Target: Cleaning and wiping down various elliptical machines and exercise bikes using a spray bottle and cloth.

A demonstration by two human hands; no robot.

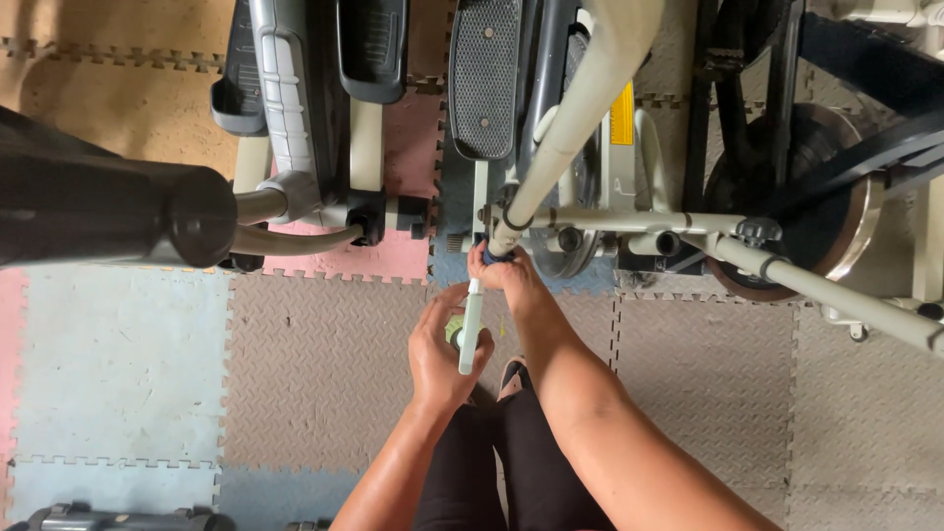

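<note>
My left hand (pixel 439 352) grips a pale green tube-shaped tool (pixel 471 326) that points up toward a joint low on an exercise machine. My right hand (pixel 503 271) pinches a small dark blue part (pixel 493 257) at that joint, where a cream-coloured bar (pixel 580 108) meets the frame. The tip of the tool sits just under my right fingers. My legs in black trousers show below the hands.
Foot pedals (pixel 485 74) and a grey pedal arm (pixel 280 93) of the machine lie at the top. A metal flywheel (pixel 848 221) with a belt is at the right. A thick black handle (pixel 98 211) crosses the left. Interlocking foam floor mats (pixel 315 354) cover the floor.
</note>
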